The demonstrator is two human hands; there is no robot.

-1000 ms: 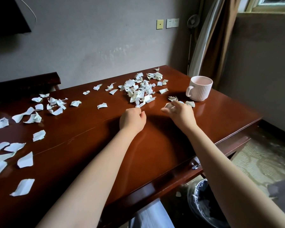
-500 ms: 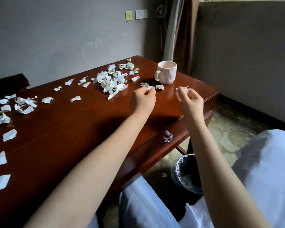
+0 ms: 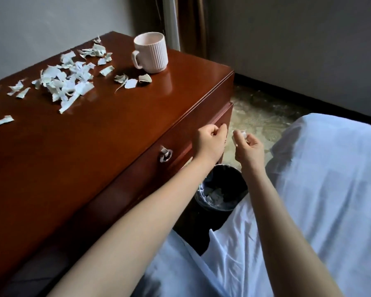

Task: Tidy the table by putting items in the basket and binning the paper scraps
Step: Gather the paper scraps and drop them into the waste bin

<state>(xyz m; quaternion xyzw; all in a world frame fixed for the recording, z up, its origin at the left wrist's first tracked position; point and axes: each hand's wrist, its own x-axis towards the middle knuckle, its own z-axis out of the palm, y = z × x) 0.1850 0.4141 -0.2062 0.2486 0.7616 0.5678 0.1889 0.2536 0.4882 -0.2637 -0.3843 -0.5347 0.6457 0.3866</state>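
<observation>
Past the table (image 3: 94, 146) edge, right hand (image 3: 247, 147) pinches a paper scrap (image 3: 242, 133); left hand (image 3: 210, 142) is curled, can't tell on what. Binning step, I'd say: release over the bin (image 3: 234, 174).

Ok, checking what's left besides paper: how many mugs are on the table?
1. The pink ribbed mug stands near the table's far right corner, behind a few paper scraps. The table's left end is out of frame, so more may be hidden.
</observation>
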